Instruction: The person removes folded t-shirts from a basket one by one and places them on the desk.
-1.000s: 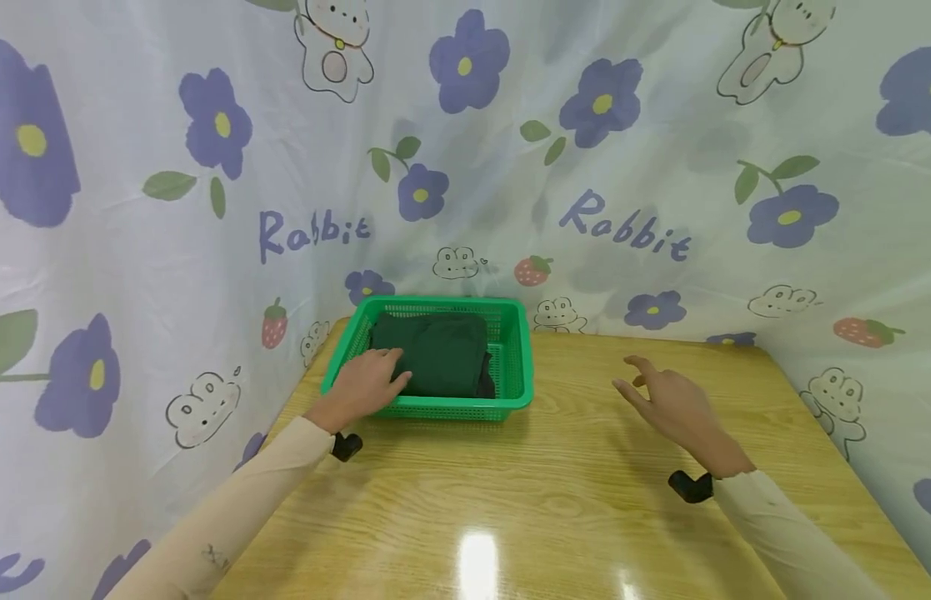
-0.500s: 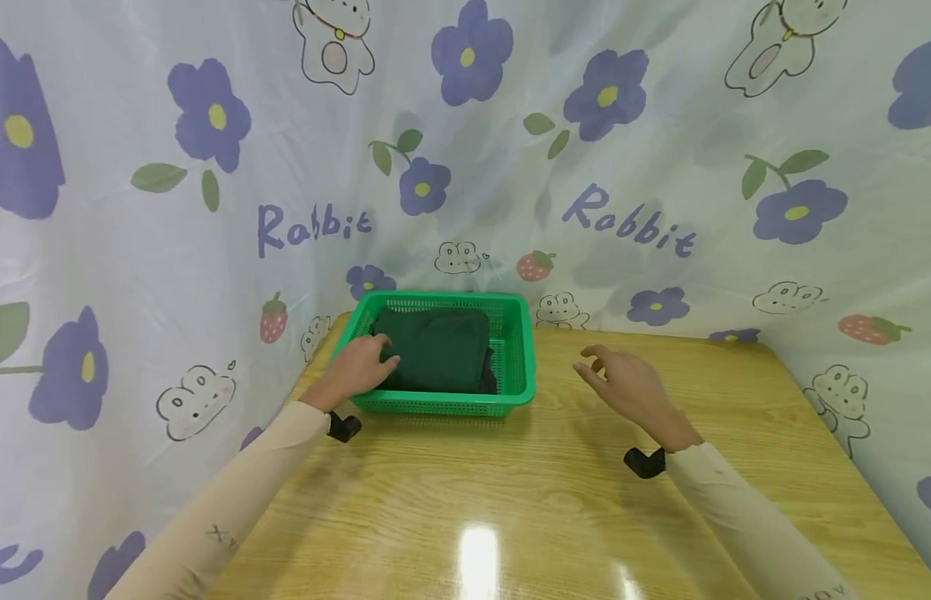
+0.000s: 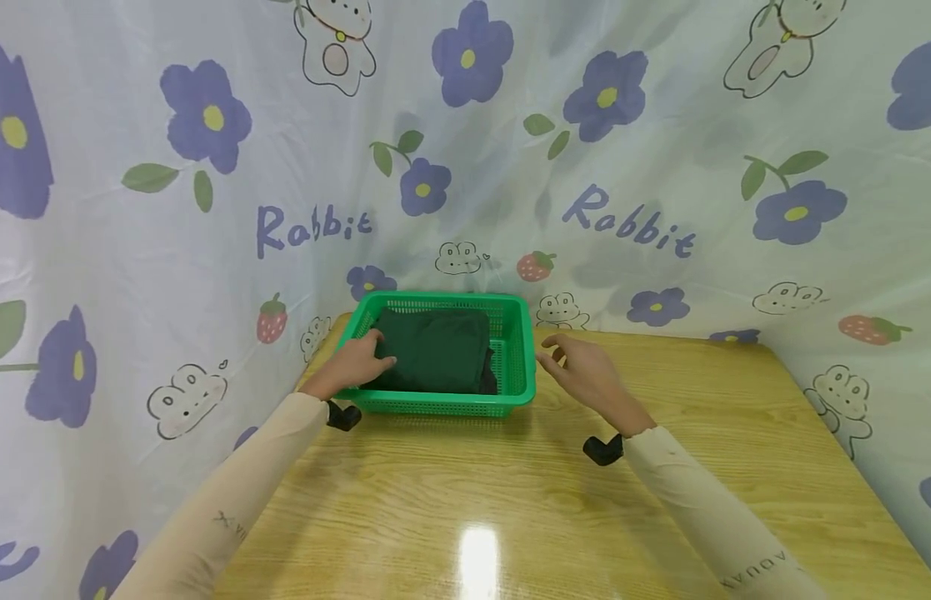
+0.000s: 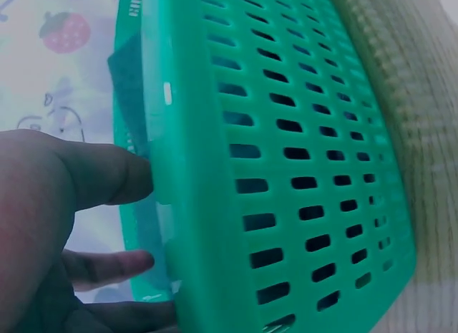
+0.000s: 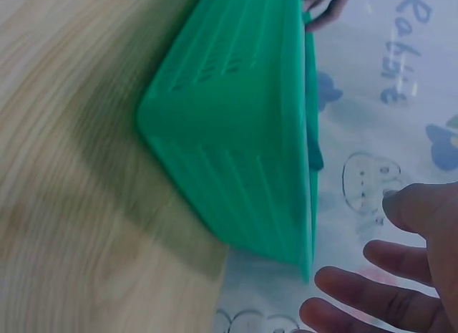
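Note:
A green plastic basket (image 3: 435,405) with slotted walls stands at the back left of the table. Folded dark green cloth (image 3: 438,350) lies inside, over a darker piece whose edge shows at the right. My left hand (image 3: 352,364) is over the basket's left side, fingers loosely bent and thumb reaching over the cloth; whether it touches the cloth cannot be made out. In the left wrist view, the thumb (image 4: 107,177) is close to the basket's rim. Just off the right rim hovers my right hand (image 3: 585,372), holding nothing, its fingers (image 5: 379,297) spread apart in the right wrist view.
The wooden table (image 3: 405,500) extends in front of the basket and to its right. A white curtain (image 3: 660,167) printed with flowers and rabbits hangs behind the table and along both sides.
My right hand has come leftward, from over the right part of the table to beside the basket. The left hand has shifted slightly left, off the cloth's middle toward the left rim.

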`<state>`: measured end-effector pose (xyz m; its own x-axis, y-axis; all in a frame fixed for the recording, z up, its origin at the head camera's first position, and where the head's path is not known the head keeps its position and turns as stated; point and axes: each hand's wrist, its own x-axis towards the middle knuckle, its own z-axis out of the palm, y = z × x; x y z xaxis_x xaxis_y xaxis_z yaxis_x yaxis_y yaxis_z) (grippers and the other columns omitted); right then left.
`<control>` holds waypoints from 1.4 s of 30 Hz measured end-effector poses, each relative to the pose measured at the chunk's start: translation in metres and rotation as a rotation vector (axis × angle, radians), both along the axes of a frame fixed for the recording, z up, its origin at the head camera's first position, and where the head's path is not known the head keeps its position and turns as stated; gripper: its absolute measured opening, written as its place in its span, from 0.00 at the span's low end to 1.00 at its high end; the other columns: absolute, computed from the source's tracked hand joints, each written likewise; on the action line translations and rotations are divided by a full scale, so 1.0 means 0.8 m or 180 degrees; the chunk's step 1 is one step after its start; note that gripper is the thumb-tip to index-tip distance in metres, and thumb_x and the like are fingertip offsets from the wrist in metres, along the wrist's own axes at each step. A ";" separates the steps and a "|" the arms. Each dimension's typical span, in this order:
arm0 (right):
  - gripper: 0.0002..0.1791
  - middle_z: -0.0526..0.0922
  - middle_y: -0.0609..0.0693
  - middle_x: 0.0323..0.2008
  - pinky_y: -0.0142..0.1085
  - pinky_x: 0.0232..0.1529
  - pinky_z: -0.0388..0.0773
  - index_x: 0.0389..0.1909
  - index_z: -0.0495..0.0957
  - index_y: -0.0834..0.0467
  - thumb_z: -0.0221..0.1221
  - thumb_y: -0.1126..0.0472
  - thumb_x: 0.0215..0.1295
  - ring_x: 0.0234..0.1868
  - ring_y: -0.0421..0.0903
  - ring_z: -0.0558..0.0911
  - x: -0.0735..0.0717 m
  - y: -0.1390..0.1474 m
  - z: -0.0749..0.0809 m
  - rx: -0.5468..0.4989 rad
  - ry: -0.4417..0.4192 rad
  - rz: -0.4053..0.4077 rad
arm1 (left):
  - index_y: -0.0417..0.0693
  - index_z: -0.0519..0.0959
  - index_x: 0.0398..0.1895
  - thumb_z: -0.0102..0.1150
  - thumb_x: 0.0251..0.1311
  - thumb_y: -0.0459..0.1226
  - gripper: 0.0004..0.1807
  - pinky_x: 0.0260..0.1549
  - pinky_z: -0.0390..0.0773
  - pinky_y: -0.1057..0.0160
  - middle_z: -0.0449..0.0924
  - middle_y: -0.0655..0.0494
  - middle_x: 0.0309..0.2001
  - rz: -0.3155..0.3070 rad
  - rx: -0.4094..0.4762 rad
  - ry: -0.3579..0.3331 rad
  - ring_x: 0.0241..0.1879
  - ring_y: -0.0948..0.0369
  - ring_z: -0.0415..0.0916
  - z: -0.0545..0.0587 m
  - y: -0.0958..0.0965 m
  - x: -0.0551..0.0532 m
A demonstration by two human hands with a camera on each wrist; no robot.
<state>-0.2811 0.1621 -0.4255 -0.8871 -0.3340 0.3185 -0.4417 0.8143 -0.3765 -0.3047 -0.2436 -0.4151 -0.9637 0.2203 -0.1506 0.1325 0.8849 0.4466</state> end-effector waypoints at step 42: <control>0.33 0.76 0.64 0.65 0.52 0.53 0.79 0.71 0.66 0.58 0.61 0.47 0.75 0.56 0.59 0.82 -0.042 -0.146 -0.023 -0.0419 -0.1574 0.0222 | 0.35 0.54 0.79 0.57 0.75 0.43 0.38 0.65 0.67 0.38 0.56 0.32 0.76 0.0117 0.0518 -0.0543 0.73 0.36 0.58 0.007 -0.001 -0.020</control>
